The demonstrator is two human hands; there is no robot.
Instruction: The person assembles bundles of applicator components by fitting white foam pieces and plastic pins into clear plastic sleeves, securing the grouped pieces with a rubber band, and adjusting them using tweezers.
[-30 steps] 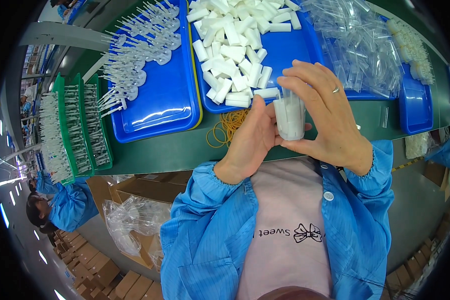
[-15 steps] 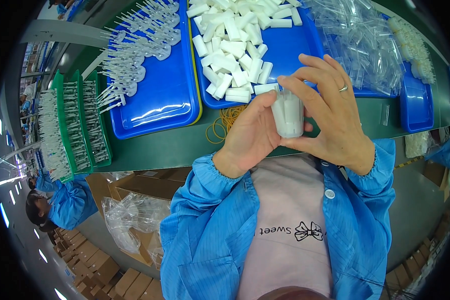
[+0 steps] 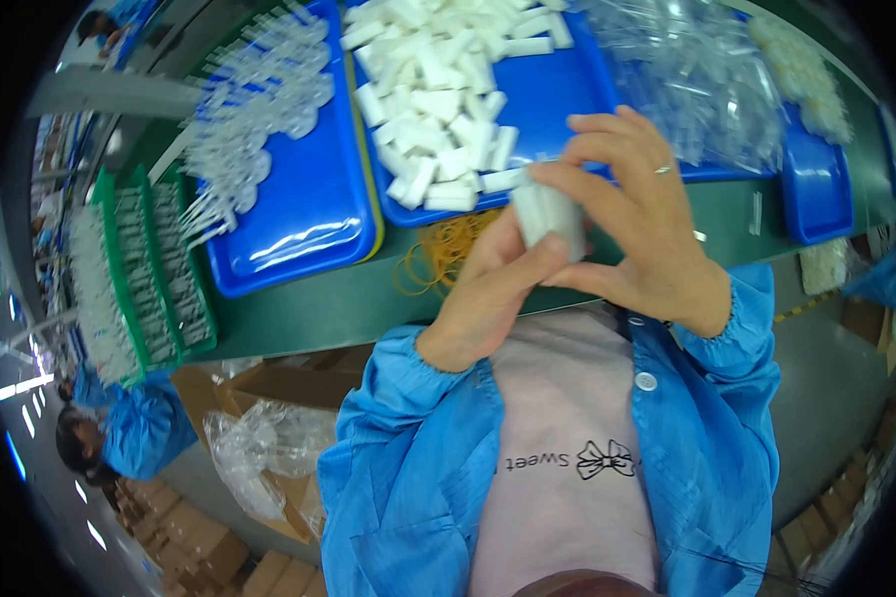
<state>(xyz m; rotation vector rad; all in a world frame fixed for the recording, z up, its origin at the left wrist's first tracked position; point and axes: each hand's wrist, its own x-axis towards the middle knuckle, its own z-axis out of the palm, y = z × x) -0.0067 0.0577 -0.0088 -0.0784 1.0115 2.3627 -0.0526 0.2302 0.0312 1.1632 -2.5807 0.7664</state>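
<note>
Between my two hands is a small clear plastic cup (image 3: 548, 214) filled with white pieces, somewhat blurred and tilted. My left hand (image 3: 483, 298) grips it from the left, thumb across its lower front. From the right, my right hand (image 3: 642, 219), with a ring on one finger, holds it by the top edge and the base. Just beyond the cup, a blue tray (image 3: 567, 95) carries a heap of white cylindrical pieces (image 3: 438, 104). Yellow rubber bands (image 3: 443, 249) lie on the green table beside my left hand.
A left blue tray (image 3: 289, 239) holds clear stemmed plastic parts (image 3: 254, 119). Green racks (image 3: 149, 269) of small parts stand at far left. Clear plastic tubes (image 3: 697, 90) pile up at right, near a small blue tray (image 3: 816, 209). Below sits an open carton (image 3: 299, 373); a co-worker's blue sleeve (image 3: 149, 428) shows left.
The cup has tilted and shifted slightly left with both hands. My left thumb has moved onto the cup's front. The whole view has shifted a little.
</note>
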